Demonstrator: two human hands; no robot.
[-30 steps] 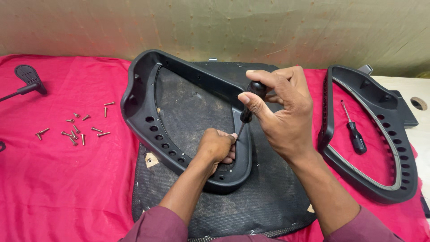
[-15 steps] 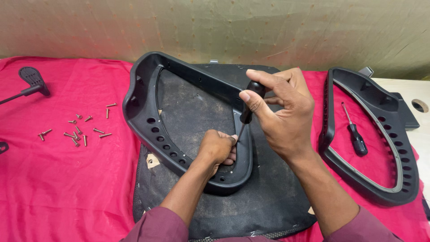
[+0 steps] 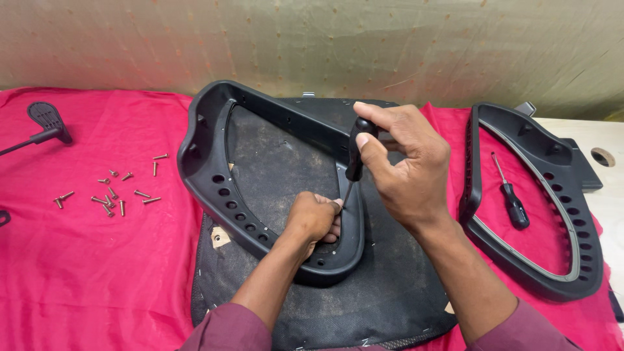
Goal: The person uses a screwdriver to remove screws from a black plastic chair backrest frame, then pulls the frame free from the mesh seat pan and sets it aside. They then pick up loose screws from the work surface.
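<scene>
— Centre of the frame?
— Black plastic frame (image 3: 214, 179) lying on a dark seat pad (image 3: 390, 286), both on the red cloth (image 3: 97, 279) over the bench.
— Right hand (image 3: 406, 172)?
— Right of centre, grip clenched round the black handle of a screwdriver (image 3: 354, 159), thumb on top, shaft slanting down and left to the frame's inner rim.
— Left hand (image 3: 312, 218)?
— Just below the tip, at lower centre, fingers curled over the frame's near edge, grip grasping the rim and touching the spot where the shaft meets it.
— Left part of the frame?
— Loose screws (image 3: 110, 192) scattered on the cloth, well apart from both hands; a black lever (image 3: 42, 123) at upper left.
— Right part?
— Second black frame (image 3: 572, 247), lying flat, with a second screwdriver (image 3: 510, 195) resting inside its opening on the cloth. Bare pale bench (image 3: 608, 195) showing at the far right edge.
</scene>
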